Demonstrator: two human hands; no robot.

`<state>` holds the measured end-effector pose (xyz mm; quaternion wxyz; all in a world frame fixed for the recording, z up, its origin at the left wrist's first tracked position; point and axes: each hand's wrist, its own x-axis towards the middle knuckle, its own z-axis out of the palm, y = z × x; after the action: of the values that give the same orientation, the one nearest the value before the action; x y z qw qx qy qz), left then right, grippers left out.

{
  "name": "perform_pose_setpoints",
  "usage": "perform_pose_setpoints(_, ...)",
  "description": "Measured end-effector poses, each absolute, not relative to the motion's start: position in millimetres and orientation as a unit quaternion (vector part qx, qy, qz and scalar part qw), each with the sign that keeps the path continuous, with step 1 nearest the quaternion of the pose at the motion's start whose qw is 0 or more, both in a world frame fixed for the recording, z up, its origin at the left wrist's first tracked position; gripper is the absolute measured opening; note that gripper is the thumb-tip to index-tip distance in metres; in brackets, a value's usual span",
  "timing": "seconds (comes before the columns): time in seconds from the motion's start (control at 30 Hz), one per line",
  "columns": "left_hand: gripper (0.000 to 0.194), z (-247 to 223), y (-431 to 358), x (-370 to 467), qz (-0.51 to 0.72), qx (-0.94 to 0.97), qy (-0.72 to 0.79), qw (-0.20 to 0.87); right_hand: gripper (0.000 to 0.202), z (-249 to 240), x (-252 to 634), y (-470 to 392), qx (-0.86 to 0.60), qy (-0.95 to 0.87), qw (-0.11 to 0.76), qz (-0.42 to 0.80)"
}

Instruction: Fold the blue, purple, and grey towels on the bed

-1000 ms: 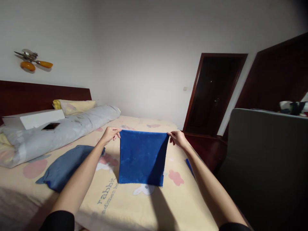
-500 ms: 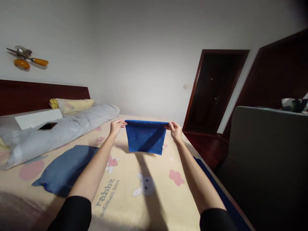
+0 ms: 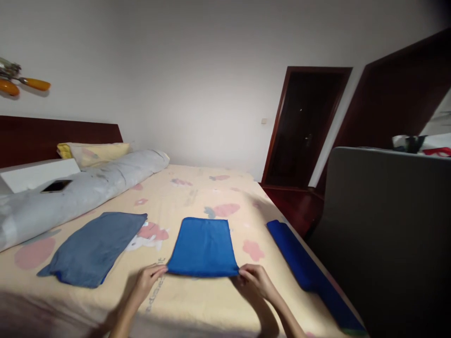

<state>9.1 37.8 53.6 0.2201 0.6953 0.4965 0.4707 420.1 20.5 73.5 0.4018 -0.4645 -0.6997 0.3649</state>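
Hands are pinching the two near corners of a blue cloth [image 3: 204, 247], the left hand [image 3: 147, 280] at one, the right hand [image 3: 258, 278] at the other, well apart. The cloth is lying spread on a pale yellow, rabbit-and-carrot patterned bed sheet [image 3: 197, 300]. Left of it, a gray-blue cloth [image 3: 97, 246] is lying rumpled; right, a dark blue cloth [image 3: 299, 263] is stretching along the bed's edge. Farther left, a phone [image 3: 57, 186] is resting on a long gray roll [image 3: 95, 183].
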Motion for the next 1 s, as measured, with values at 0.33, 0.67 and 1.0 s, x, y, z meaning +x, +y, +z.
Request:
perform_pose_setpoints(0.33, 0.042, 5.3, 5.4, -2.5, 0.426, 0.769, 0.476, -0.033, 0.05, 11.8, 432.6, -14.1, -0.503, -0.771, 0.345, 0.182)
perform_pose_setpoints(0.67, 0.026, -14.0, -29.7, 5.1, 0.405, 0.77, 0.475, -0.132, 0.04, 6.8, 439.9, -33.7, -0.545, -0.78, 0.275, 0.142)
perform_pose_setpoints(1.0, 0.057, -2.8, 12.4, 153.2, 0.266, 0.792, 0.541, -0.094, 0.049, 5.9, 283.6, 10.8, -0.524, -0.749, 0.396, 0.083)
